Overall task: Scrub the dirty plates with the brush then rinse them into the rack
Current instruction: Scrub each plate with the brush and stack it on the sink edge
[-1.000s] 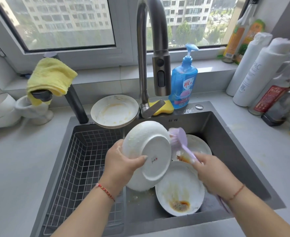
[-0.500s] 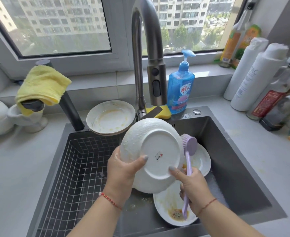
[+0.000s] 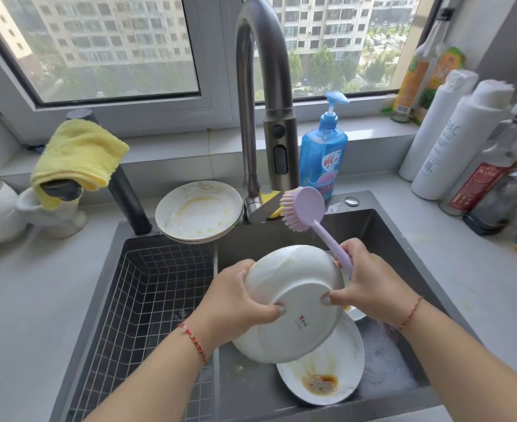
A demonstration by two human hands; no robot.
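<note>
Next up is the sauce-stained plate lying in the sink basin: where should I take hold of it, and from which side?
Grip the stained plate at its near-right rim, coming from above right. Its far-left part sits under the held plate, and the sauce pools toward the front middle, so that edge is bare and clean.

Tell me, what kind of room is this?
Most likely a home kitchen, at the sink below a window. A tall faucet, a dish soap bottle and dirty plates awaiting washing point to that.

Rack (image 3: pixel 147 303) left in sink (image 3: pixel 382 226), dirty plate (image 3: pixel 336 370) right, stacked plates (image 3: pixel 199 211) behind.
</note>
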